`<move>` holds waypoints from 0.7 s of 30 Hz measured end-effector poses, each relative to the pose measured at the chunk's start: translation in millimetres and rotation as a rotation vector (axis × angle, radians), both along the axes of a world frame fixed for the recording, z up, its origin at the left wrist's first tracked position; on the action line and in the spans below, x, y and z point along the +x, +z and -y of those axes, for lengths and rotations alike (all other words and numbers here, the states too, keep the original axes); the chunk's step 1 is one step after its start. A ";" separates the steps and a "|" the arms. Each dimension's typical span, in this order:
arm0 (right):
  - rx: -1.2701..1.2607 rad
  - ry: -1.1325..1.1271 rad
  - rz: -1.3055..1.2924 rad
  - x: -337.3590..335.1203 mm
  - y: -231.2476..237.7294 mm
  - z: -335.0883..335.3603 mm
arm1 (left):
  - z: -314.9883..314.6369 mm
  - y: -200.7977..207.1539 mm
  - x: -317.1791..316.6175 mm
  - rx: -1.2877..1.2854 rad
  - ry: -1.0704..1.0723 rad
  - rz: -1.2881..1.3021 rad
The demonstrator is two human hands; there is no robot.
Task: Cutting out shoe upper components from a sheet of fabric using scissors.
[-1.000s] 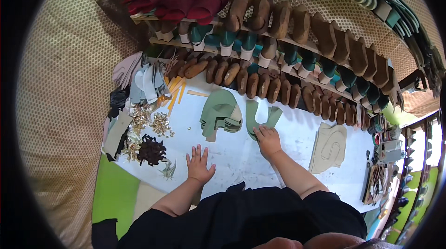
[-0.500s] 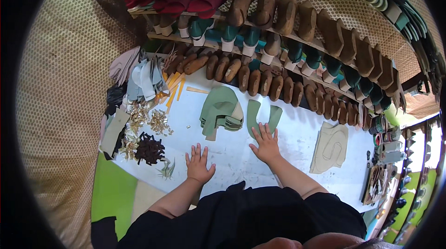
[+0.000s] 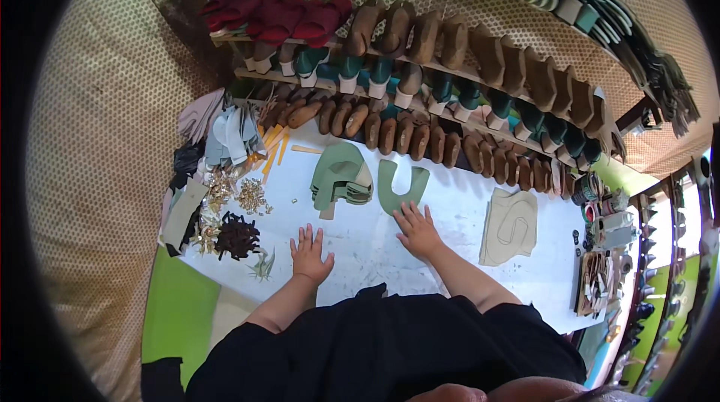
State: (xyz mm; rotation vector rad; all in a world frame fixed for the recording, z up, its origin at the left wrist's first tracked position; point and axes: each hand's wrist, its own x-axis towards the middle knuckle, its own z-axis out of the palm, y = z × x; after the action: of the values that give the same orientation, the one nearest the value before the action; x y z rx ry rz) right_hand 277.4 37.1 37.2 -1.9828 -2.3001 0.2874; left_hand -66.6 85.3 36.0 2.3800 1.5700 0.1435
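My left hand (image 3: 311, 256) lies flat on the white tabletop with its fingers spread, touching nothing else. To the right, my right hand (image 3: 418, 231) is also open and empty. Its fingertips are at the lower edge of a single U-shaped green shoe-upper piece (image 3: 388, 188); whether they touch it I cannot tell. Just left of that piece sits a stack of similar green upper pieces (image 3: 337, 166) with some beige undersides showing. A folded beige sheet (image 3: 487, 252) with a curved outline on it lies farther right.
On the table's left are dark brown strips (image 3: 238, 237), small gold metal pieces (image 3: 253, 197), yellow strips (image 3: 276, 148) and grey-blue scraps (image 3: 231, 136). Wooden shoe lasts (image 3: 388, 134) line the back, below racks of red uppers (image 3: 319, 21) and green heeled shoes (image 3: 350, 72).
My right hand has drawn back from the U-shaped green piece, showing more of its curve. The view has shifted, so the table and shelves appear farther left. Both hands stay open.
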 end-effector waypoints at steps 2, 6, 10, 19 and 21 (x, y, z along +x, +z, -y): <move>0.002 -0.012 0.010 13.6 13.5 34.9 | 3.7 1.2 -0.3 0.019 -0.002 -0.017; 0.077 -0.200 0.121 52.6 38.8 106.3 | -23.2 -11.3 4.9 0.323 -0.090 -0.021; 0.185 -0.533 0.104 93.3 53.0 189.5 | -87.2 59.2 69.9 0.304 0.080 0.024; 0.102 -0.600 0.192 77.0 54.7 275.9 | -169.4 88.5 134.5 0.012 0.151 -0.119; 0.136 -0.595 0.199 70.3 51.2 277.1 | -170.1 96.4 135.5 0.063 0.156 -0.091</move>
State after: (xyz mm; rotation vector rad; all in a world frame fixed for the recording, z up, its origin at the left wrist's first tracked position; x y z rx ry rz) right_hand 347.8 -240.0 88.4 -2.5807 -1.6413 -0.1162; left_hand 68.9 255.5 132.4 2.3390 1.8196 0.1202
